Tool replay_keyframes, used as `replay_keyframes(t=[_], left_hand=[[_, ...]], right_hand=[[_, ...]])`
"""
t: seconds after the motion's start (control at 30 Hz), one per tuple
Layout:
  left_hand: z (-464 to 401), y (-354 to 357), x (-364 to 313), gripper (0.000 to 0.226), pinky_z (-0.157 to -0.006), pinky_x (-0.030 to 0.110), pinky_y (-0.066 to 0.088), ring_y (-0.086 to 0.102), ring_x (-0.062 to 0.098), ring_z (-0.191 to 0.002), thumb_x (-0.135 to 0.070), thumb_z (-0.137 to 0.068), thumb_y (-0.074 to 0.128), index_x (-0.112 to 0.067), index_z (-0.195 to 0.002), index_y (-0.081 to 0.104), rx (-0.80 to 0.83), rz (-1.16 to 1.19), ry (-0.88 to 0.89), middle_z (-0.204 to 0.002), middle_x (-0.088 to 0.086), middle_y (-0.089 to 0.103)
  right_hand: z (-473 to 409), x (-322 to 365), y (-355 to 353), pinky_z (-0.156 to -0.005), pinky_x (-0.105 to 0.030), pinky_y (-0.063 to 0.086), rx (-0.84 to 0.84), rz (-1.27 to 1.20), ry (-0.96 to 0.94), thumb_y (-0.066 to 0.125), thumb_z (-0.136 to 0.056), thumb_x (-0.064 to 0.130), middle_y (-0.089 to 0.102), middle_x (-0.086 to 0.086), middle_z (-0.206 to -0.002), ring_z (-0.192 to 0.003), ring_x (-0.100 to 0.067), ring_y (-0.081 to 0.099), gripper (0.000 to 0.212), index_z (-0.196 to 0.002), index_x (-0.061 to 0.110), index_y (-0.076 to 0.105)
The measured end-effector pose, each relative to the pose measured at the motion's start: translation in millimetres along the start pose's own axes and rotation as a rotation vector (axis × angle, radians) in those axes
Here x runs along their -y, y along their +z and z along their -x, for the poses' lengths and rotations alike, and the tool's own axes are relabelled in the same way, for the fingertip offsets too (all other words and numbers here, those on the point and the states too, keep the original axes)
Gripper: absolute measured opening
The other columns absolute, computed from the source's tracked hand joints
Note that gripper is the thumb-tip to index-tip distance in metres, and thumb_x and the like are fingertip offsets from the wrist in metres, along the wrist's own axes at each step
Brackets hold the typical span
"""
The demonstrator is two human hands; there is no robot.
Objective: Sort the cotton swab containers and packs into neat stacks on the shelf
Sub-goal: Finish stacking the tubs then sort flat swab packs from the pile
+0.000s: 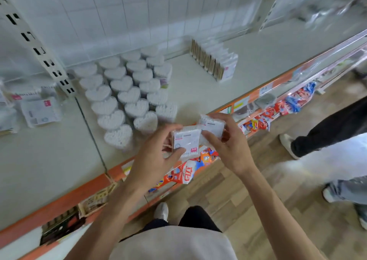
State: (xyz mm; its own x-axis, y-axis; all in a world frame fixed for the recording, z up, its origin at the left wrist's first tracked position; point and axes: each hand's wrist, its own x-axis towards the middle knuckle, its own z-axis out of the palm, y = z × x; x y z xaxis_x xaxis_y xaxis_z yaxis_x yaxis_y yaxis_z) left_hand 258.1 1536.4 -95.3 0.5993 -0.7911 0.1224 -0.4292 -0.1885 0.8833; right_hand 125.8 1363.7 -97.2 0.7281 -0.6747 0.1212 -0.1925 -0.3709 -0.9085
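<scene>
1. Left hand [153, 158]: fingers and thumb curled around a flat rectangular swab pack [185, 140], held label-up above the near edge of the shelf [198, 89]; the palm hides the pack's left side.
2. Right hand [228, 140]: fingers curled over a second swab pack [212, 124], which touches the far right corner of the first; its lower part is covered by the fingers. The label print on both packs is too small to read.
3. Heart-shaped containers [123, 97]: three rows standing upright on the shelf, just left of and beyond the hands, swab tips facing up; the rows run from near to far toward the tiled back wall [119, 11].
4. Upright row of packs [214, 61]: stands on edge far right on the shelf, well apart from the hearts; the farthest packs blur together.
5. Loose packs [39, 111]: lie flat at the left beyond a slotted upright [39, 47]; the leftmost are cut off by the frame.
6. Lower shelf: coloured bags [186, 172] show below the orange shelf edge [79, 192], partly hidden by the hands.
7. Floor at right: the legs and shoes of other people [327, 136], cut off at the frame edge; the top right corner is blurred beyond recognition.
</scene>
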Motion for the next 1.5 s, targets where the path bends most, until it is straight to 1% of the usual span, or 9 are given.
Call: replay_keyframes(t=[0.37,0.57,0.67,0.8,0.9,1.07,1.17,1.33,1.5], left_hand=[[-73.7,69.1,-18.4,0.053,-0.080,0.020,0.056,0.066,-0.001,-0.096,-0.021,-0.084,0.079,-0.037,-0.126,0.052,-0.118,-0.196,0.005,-0.115,-0.014,0.066],[-92.3,112.6,-33.1,0.050,-0.081,0.011,0.052,0.064,-0.005,-0.096,-0.018,-0.083,0.081,-0.031,-0.125,0.057,-0.251,-0.191,-0.079,-0.111,-0.021,0.065],[-98.2,127.4,-38.4,0.048,-0.079,0.016,0.056,0.066,-0.004,-0.095,-0.020,-0.082,0.080,-0.027,-0.124,0.057,-0.305,-0.224,-0.104,-0.108,-0.023,0.063],[-98.3,140.4,-46.5,0.047,-0.080,0.020,0.056,0.067,0.000,-0.095,-0.023,-0.083,0.079,-0.026,-0.125,0.056,-0.377,-0.260,-0.129,-0.112,-0.016,0.064],[-94.7,147.6,-52.2,0.046,-0.079,0.012,0.053,0.066,-0.002,-0.094,-0.024,-0.083,0.079,-0.026,-0.124,0.057,-0.443,-0.266,-0.185,-0.112,-0.019,0.064],[-94.7,150.7,-60.1,0.044,-0.076,0.014,0.055,0.066,-0.002,-0.094,-0.021,-0.085,0.078,-0.025,-0.124,0.057,-0.508,-0.271,-0.233,-0.112,-0.016,0.065],[-86.3,150.5,-62.7,0.040,-0.074,0.010,0.052,0.066,-0.003,-0.095,-0.021,-0.088,0.074,-0.023,-0.124,0.057,-0.547,-0.251,-0.268,-0.110,-0.021,0.063],[-81.3,151.7,-63.5,0.037,-0.073,0.008,0.050,0.065,-0.005,-0.097,-0.022,-0.090,0.072,-0.023,-0.124,0.056,-0.594,-0.283,-0.295,-0.108,-0.022,0.062],[-92.5,152.0,-71.7,0.037,-0.081,0.013,0.051,0.064,0.002,-0.097,-0.021,-0.093,0.069,-0.023,-0.127,0.057,-0.539,-0.309,-0.257,-0.116,-0.014,0.063]], right_hand=[[-89.2,-55.5,-67.0,-0.070,-0.050,0.056,0.111,0.000,-0.001,0.074,-0.091,0.025,0.069,0.006,-0.093,-0.080,-0.024,0.067,0.035,-0.119,0.033,0.055],[-149.3,-81.6,-121.3,-0.057,-0.025,0.053,0.200,-0.023,-0.036,0.073,-0.092,0.019,0.069,0.004,-0.091,-0.072,-0.011,0.066,0.036,-0.121,0.025,0.054],[-170.1,-92.8,-135.1,-0.060,-0.035,0.053,0.246,0.012,-0.035,0.072,-0.093,0.022,0.066,-0.007,-0.084,-0.072,-0.027,0.062,0.035,-0.122,0.029,0.053],[-188.0,-99.1,-132.6,-0.070,-0.040,0.057,0.299,0.026,-0.038,0.071,-0.093,0.029,0.068,-0.006,-0.091,-0.080,-0.028,0.064,0.037,-0.123,0.037,0.051],[-198.2,-90.5,-116.3,-0.070,-0.033,0.058,0.415,0.023,-0.031,0.070,-0.093,0.031,0.066,-0.006,-0.090,-0.076,-0.025,0.064,0.040,-0.125,0.038,0.048],[-220.2,-76.3,-74.8,-0.052,-0.011,0.039,0.518,0.073,-0.029,0.071,-0.092,0.031,0.047,0.001,-0.072,-0.059,-0.011,0.047,0.051,-0.133,0.021,0.043],[-222.0,-77.7,-57.3,-0.053,-0.012,0.039,0.573,0.122,-0.042,0.073,-0.090,0.033,0.054,0.003,-0.078,-0.067,-0.013,0.054,0.050,-0.128,0.016,0.045],[-226.2,-81.2,-55.0,-0.090,-0.038,0.044,0.543,0.427,-0.219,0.066,-0.092,0.044,0.055,-0.014,-0.126,-0.117,-0.033,0.052,0.051,-0.131,0.013,0.053],[-215.8,-57.7,-94.2,-0.098,-0.036,0.046,0.492,0.481,-0.480,0.066,-0.094,0.034,0.048,-0.002,-0.142,-0.128,-0.020,0.048,0.042,-0.133,0.020,0.059]])
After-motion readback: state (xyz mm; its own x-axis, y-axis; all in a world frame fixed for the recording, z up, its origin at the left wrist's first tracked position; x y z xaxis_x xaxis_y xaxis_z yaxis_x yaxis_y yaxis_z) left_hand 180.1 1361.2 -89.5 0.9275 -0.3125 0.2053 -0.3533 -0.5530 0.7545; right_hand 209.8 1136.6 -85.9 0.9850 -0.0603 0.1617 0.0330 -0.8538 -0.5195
